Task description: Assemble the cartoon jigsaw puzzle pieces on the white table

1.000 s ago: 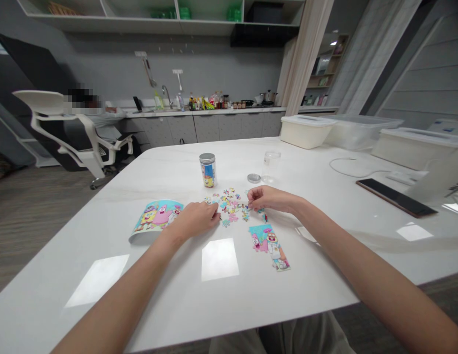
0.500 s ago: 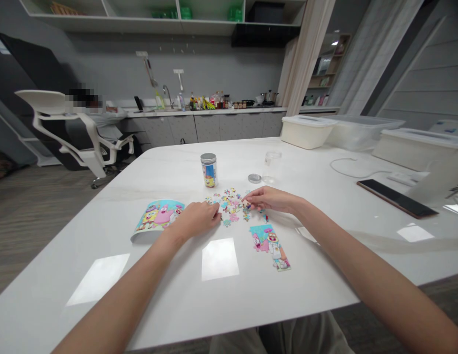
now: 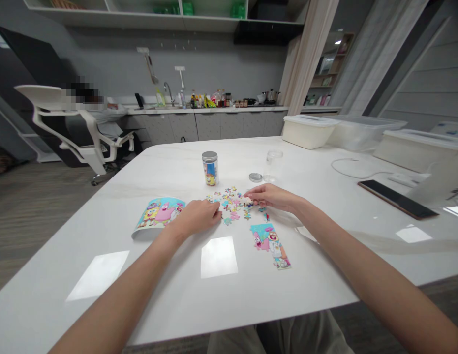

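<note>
Loose jigsaw puzzle pieces point(image 3: 234, 202) lie in a small heap on the white table. My right hand point(image 3: 271, 195) is over the heap's right side, its thumb and fingers pinched on a puzzle piece point(image 3: 248, 200) that shows pale. At the heap's left edge my left hand point(image 3: 201, 216) rests with curled fingers; whatever they hold, if anything, is hidden. Nearer to me is a joined section of the puzzle point(image 3: 271, 245), with a pink figure and a figure in a white coat. A curved picture sheet point(image 3: 158, 214) with cartoon figures stands left, partly behind my left hand.
Behind the heap stand a lidded jar point(image 3: 210, 169) with a cartoon label, a loose metal lid point(image 3: 256, 177) and a clear jar point(image 3: 274, 164). Right are a dark phone point(image 3: 396, 198), a white cable point(image 3: 347, 172) and plastic bins point(image 3: 310, 132). A person sits by an office chair point(image 3: 77, 123).
The piece in my right fingertips showed colours before and now looks pale. My right hand has shifted very slightly; my left hand stays put. The camera view has tilted a little.
</note>
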The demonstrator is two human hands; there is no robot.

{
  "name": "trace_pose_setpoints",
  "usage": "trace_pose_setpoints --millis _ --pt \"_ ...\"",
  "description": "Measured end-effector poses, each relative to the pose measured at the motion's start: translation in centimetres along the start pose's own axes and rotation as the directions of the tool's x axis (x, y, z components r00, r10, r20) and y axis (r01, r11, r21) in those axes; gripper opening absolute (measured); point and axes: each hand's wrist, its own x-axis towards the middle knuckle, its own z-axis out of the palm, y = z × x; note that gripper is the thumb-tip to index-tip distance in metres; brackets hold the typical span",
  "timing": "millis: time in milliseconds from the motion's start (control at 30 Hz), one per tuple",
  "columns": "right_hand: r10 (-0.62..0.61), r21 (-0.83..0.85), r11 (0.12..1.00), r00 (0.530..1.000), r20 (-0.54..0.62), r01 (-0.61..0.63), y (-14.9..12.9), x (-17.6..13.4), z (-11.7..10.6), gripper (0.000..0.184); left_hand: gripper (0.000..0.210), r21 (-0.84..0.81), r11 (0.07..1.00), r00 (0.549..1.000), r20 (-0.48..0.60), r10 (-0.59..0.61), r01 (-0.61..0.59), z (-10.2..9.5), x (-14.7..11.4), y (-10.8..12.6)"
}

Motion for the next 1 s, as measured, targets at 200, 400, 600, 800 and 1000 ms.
trace_pose_setpoints --millis 200,400,600,800,1000 --pt "-0.009 -0.014 1.000 1.000 0.022 0.009 0.1 -0.1 -0.2 0.023 0.031 -0.007 1.000 1.000 0.016 -0.012 0.012 -0.2 0.0 0.1" --pt "0.012 0.053 0.998 0.998 0.068 -0.016 0.0 -0.2 -0.1 0.026 0.031 0.051 0.987 0.989 0.008 -0.151 0.150 -0.3 0.0 -0.3" --pt "0.014 -0.004 1.000 0.999 0.041 -0.013 -0.3 -0.5 0.1 0.028 0.033 0.100 0.974 0.973 0.092 -0.211 0.202 -1.1 -0.3 -1.3" --pt "0.021 0.020 1.000 0.998 0.056 -0.022 -0.1 -0.2 -0.3 0.021 0.029 0.098 0.984 0.984 0.083 -0.158 0.150 -1.4 -0.4 -1.2" --pt "0.033 0.012 0.999 0.998 0.044 -0.033 -0.2 -0.1 -0.2 0.014 0.030 0.066 0.991 0.991 0.044 -0.124 0.121 -0.9 -0.1 -0.2"
